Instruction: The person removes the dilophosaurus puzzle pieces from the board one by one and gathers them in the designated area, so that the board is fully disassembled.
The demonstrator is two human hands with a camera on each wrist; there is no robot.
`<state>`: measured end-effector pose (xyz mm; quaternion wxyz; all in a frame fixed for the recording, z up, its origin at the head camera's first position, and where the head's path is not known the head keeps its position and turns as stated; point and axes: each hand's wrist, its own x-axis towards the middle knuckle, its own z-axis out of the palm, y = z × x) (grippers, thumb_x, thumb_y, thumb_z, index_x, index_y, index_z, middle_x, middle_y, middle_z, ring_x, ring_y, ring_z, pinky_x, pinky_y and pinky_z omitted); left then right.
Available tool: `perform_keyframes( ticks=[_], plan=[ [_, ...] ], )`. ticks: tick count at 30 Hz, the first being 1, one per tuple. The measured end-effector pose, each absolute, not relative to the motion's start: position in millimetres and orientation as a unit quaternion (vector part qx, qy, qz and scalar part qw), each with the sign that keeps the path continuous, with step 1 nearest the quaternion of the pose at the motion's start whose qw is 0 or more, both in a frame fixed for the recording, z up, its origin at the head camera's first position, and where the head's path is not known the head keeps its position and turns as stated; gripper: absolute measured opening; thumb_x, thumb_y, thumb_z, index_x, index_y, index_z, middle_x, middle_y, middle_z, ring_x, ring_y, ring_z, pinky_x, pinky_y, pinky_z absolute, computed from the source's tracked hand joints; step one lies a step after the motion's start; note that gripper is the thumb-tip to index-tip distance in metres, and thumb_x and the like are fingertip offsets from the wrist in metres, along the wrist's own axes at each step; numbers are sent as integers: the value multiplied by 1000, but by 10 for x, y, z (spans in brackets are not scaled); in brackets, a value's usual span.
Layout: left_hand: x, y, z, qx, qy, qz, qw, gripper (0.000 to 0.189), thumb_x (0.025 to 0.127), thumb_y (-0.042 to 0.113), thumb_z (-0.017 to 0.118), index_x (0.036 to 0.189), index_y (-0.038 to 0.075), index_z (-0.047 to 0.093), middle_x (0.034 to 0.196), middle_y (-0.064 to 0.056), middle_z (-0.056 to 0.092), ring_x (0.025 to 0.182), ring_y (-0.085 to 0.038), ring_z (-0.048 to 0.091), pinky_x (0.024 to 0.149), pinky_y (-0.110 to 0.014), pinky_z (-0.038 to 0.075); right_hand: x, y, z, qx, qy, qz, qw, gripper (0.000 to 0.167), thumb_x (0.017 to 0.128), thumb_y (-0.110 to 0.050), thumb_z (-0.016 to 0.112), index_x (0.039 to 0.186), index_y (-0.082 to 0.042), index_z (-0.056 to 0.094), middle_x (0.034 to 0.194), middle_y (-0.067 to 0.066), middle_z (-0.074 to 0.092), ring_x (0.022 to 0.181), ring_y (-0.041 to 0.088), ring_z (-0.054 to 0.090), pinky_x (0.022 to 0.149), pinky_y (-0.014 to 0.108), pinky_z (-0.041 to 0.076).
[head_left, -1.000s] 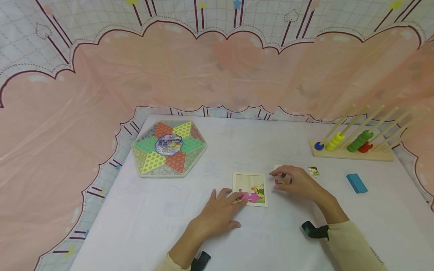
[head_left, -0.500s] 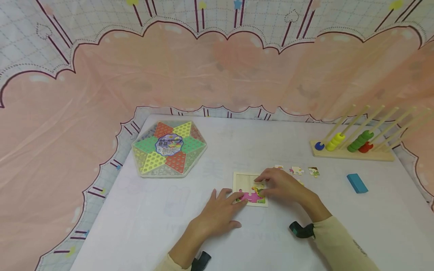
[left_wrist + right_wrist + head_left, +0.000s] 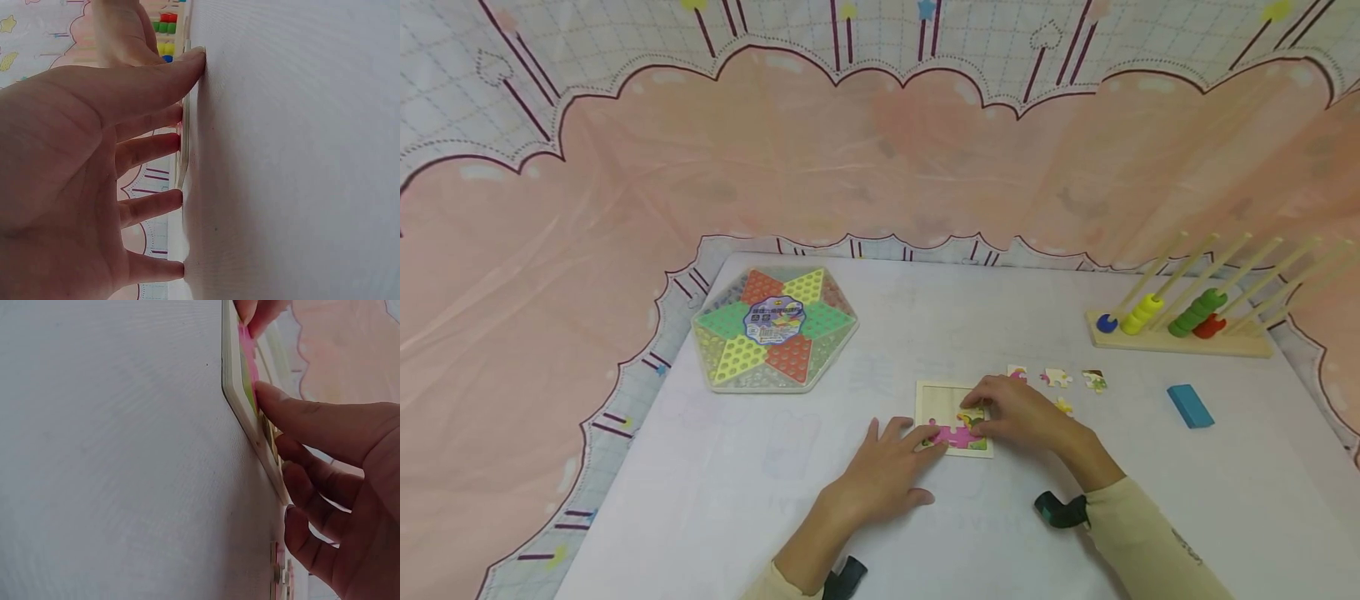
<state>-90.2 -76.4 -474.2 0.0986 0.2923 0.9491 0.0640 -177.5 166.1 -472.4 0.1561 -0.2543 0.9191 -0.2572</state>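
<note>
A small, square, pale wooden puzzle tray [image 3: 942,396] lies flat near the middle of a white surface [image 3: 700,500], between a person's two hands. Pink, green and yellow picture pieces [image 3: 959,437] fill its near part and right side; bare wood shows at the far left. The left hand [image 3: 880,479] has its fingers spread, some fingertips resting on the tray's near-left corner, the thumb held apart and touching the surface. The right hand [image 3: 1026,414] bends over the tray's right side, its thumb on the pieces and its other fingers curled; whether they pinch a piece cannot be told. Four small loose picture pieces [image 3: 1057,378] lie beyond and beside the right hand, one partly hidden by it. Farther right is a blue rectangular block [image 3: 1190,406]; behind it stands a wooden peg rack [image 3: 1180,343] with blue, yellow, green and red beads. At far left lies a clear hexagonal plastic box [image 3: 775,329] with a multicoloured star. A peach, cloud-edged cloth [image 3: 820,167] hangs behind.
</note>
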Motion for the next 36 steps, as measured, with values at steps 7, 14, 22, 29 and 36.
perform_keyframes(
  ticks=[7, 14, 22, 29, 36],
  plan=[
    [-901, -768, -4738, 293, 949, 65, 101, 66, 88, 49, 75, 149, 33, 53, 159, 7, 46, 145, -28, 42, 115, -67, 38, -1780, 1635, -4733, -241, 921, -258, 162, 34, 84, -21, 84, 115, -15, 72, 111, -3, 71, 103, 14, 63, 100, 42, 57],
    [-897, -765, -4720, 292, 949, 66, 104, 67, 89, 49, 75, 149, 33, 53, 159, 7, 46, 145, -28, 42, 115, -67, 38, -1794, 1612, -4713, -232, 919, -264, 176, 33, 83, -20, 85, 113, -15, 72, 109, -3, 71, 99, 13, 61, 97, 39, 57],
    [-900, -770, -4719, 294, 948, 68, 99, 66, 89, 49, 75, 149, 32, 54, 158, 7, 47, 145, -28, 42, 115, -67, 39, -1819, 1602, -4711, -222, 915, -279, 191, 31, 83, -18, 84, 111, -15, 72, 104, -3, 70, 94, 13, 57, 90, 32, 55],
    [-902, -769, -4720, 293, 949, 67, 97, 66, 88, 49, 76, 148, 32, 54, 158, 7, 47, 144, -28, 43, 114, -67, 39, -1824, 1609, -4732, -225, 912, -284, 189, 35, 84, -19, 84, 116, -14, 71, 109, -2, 71, 98, 14, 61, 95, 36, 58],
    [-901, -769, -4720, 294, 949, 67, 96, 65, 88, 49, 75, 148, 32, 55, 157, 6, 48, 144, -28, 44, 114, -67, 40, -1817, 1605, -4733, -237, 916, -273, 176, 31, 84, -19, 84, 112, -15, 72, 112, -2, 72, 105, 16, 64, 102, 44, 56]
  ],
)
